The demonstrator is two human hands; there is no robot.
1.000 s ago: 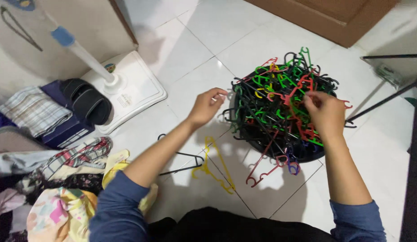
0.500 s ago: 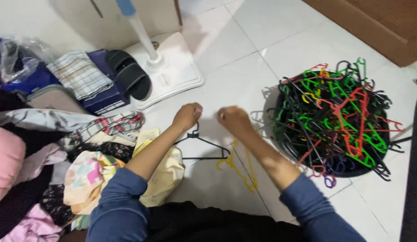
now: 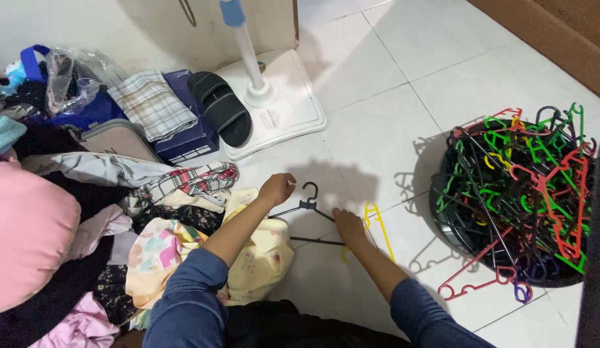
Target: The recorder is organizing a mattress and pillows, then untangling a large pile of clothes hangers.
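Bright overhead light, crisp shadows on glossy tiles (image 3: 403, 84), slight blur

The floor (image 3: 403, 77) is shiny white tile. The black hanger (image 3: 311, 212) and yellow hanger (image 3: 377, 225) look like thin, smooth plastic. The heap of clothes (image 3: 152, 251) is soft cloth. The sandal (image 3: 221, 116) looks like dull black rubber.
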